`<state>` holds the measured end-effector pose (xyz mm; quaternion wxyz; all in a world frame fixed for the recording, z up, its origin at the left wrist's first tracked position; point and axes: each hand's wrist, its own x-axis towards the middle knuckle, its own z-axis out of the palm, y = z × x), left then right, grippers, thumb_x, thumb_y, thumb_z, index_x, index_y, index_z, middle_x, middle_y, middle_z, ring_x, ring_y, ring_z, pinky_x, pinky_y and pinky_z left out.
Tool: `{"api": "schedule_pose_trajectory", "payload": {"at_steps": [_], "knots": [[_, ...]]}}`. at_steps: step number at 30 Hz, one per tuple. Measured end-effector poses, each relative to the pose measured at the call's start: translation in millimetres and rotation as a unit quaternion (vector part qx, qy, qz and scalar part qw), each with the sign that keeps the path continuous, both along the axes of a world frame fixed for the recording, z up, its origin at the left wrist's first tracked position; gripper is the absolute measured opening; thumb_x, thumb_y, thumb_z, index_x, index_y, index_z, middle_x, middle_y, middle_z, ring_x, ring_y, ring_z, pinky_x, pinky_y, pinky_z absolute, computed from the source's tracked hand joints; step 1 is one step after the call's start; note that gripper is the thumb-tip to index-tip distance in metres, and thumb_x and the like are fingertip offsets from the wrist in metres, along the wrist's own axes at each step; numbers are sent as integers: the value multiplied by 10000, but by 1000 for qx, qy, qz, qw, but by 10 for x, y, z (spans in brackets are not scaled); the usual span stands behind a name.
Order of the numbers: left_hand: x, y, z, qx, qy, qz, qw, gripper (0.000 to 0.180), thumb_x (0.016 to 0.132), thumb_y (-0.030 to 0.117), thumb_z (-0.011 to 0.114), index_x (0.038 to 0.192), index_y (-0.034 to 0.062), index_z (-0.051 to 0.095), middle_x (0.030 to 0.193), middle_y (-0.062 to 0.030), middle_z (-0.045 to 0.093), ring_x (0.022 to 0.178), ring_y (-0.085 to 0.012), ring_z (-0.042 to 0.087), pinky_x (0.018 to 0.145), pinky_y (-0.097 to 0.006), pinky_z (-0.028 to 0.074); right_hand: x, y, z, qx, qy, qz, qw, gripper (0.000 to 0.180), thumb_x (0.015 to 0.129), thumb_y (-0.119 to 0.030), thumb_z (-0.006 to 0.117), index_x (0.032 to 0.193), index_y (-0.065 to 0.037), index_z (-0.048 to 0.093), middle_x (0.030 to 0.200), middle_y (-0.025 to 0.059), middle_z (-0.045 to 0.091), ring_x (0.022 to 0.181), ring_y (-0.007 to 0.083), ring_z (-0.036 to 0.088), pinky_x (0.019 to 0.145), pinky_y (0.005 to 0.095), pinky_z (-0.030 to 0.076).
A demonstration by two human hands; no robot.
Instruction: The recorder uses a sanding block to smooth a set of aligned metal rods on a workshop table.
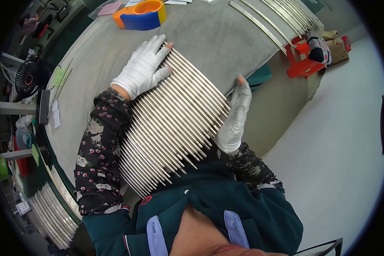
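A wide row of thin, shiny metal rods [175, 115] lies side by side in front of me, reaching over the table's near edge. Several rods stick out further than others on the side closest to my body. My left hand [145, 68], in a white glove with bare thumb and index tips, lies against the rods' far-left ends, fingers stretched out. At their right ends my right hand [235, 119], gloved the same way, stands on edge with its fingers extended and its palm towards the rods. Neither hand is wrapped round a rod.
On the grey table [196, 34] stands an orange and blue tape dispenser [143, 16]. More metal rods [286, 15] lie at the far right, above a red stool [302, 59]. A black fan [28, 77] is at the left, with another rod bundle [53, 215] lower down. A white wall [337, 141] rises at the right.
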<state>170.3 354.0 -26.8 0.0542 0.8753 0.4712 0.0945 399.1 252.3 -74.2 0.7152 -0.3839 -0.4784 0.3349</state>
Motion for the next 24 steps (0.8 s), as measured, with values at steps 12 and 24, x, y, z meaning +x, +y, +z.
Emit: {"api": "schedule_pose_trajectory", "payload": {"at_steps": [12, 24], "knots": [[365, -134, 87, 22, 39, -86, 995, 621, 871, 444, 497, 1351, 54, 442, 1422, -208, 378, 1346, -395, 305, 1126, -520, 185, 1462, 2022, 361, -30, -600, -248, 760, 478, 806, -303, 628, 1170, 0, 563, 1220, 214, 531, 1181, 355, 478, 987, 434, 407], [342, -175, 103, 34, 14, -86, 996, 610, 870, 462, 511, 1309, 40, 477, 1401, -214, 402, 1326, -383, 345, 1117, -527, 199, 1104, 2285, 457, -133, -717, -191, 657, 439, 804, -469, 627, 892, -40, 665, 901, 155, 659, 867, 329, 625, 770, 439, 494]]}}
